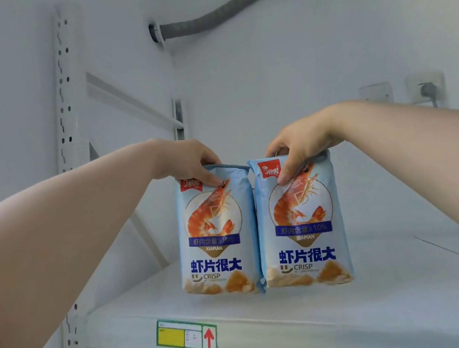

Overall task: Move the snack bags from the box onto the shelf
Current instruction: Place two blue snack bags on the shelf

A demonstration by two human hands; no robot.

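While both bags are held upright: placement is judged under way, not finished.
Left bag point(215, 231): pinched at its top edge by the left hand point(188, 159), base at or just above the shelf point(401, 291); contact cannot be told.
Right bag point(301, 219): gripped at the top by the right hand point(297, 140), touching the left bag.
Remaining: release; the box is not seen, so its contents cannot be judged.
Shelf: white, otherwise bare, a price label point(186, 336) on its front edge.
Room: white wall, grey hose point(217, 13), plugged socket point(425, 88).
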